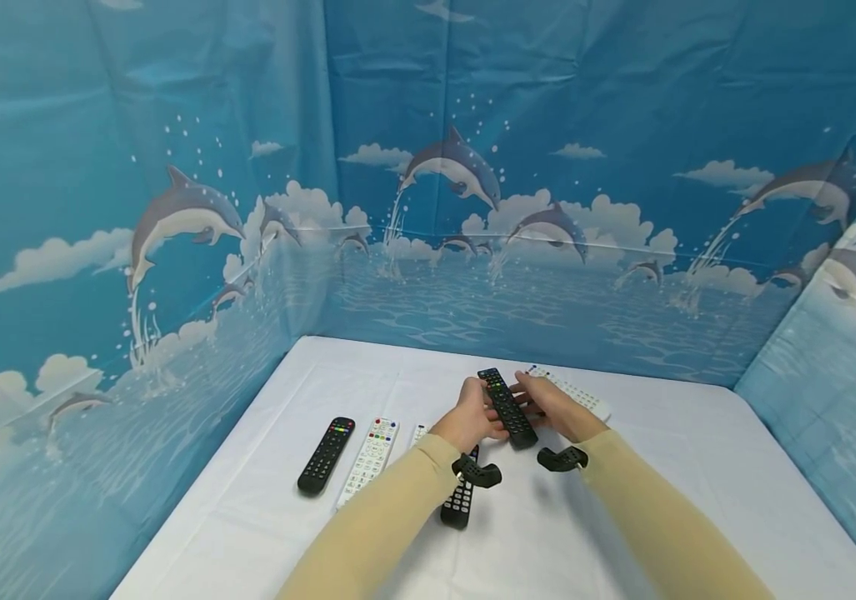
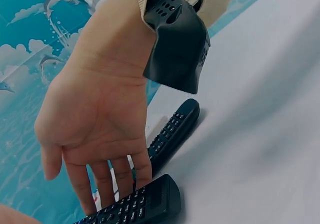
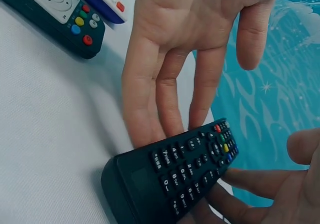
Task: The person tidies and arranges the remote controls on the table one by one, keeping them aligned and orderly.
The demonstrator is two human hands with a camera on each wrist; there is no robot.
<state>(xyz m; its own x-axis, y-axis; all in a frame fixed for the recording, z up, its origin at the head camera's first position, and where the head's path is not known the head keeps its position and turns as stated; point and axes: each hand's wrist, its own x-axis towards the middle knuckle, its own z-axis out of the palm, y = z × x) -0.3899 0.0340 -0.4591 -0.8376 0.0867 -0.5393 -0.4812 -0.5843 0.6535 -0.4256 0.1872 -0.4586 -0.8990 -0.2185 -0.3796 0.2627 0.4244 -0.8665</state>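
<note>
A black remote control (image 1: 508, 408) with a few coloured keys lies tilted across the fingers of both hands, face up. My left hand (image 1: 470, 421) is on its left; in the right wrist view its extended fingers (image 3: 170, 103) reach to the remote's long edge, thumb free. From the other side my right hand (image 1: 558, 410) has its fingers (image 3: 250, 181) beneath the remote, thumb apart from it. The left wrist view shows the right palm (image 2: 100, 114) facing up with straight fingers right behind the remote (image 2: 145, 204). Fingertips under the remote are hidden.
On the white table (image 1: 262, 533) lie a black remote (image 1: 326, 456) and a white one (image 1: 369, 462) at left. Another black remote (image 1: 458, 504) is partly under my left forearm, beside a white remote (image 1: 418, 432). A white remote (image 1: 585, 398) lies behind my right hand. Dolphin-print curtains (image 1: 428, 208) surround the table.
</note>
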